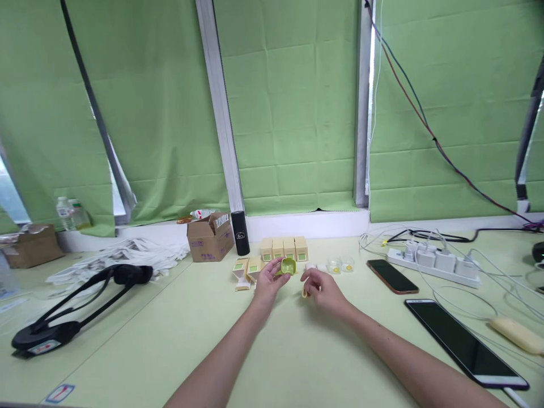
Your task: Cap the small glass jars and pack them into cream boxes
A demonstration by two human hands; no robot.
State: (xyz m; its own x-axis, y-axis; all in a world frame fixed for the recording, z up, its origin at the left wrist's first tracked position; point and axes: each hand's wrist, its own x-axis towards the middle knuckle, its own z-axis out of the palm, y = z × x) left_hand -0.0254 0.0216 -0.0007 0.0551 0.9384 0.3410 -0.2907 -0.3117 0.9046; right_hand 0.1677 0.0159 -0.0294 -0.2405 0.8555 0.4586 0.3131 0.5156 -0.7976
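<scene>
- Your left hand (268,279) holds the cup (288,266), thumb and fingers about its side; the cup is raised over the table (272,362), toward the back edge, its green hollow turned up to your view.
- Your right hand (322,286) is drawn narrow, fingertips together, and seems to pinch a tan piece (305,292); it is too small to make out fully.
- Your hands are near each other but apart, the tan piece lower than the cup and nearer the table's front edge.
- Grip the cup lightly: it looks thin, and a hard squeeze could bend its rim. Leave its mouth free of your fingertips.
- Pinch the tan piece by one end, so that the rest shows; something so small could slip easily.
- Work over bare table, where a dropped piece would be simple to find.
- Mind your left knuckles: two open boxes (247,268) stand just beside them, and four boxes (284,249) stand in a row behind, near the back edge.
- Mind your right hand too: white pieces (315,267) and two clear cups (341,265) lie just beyond it, toward the back edge.
</scene>
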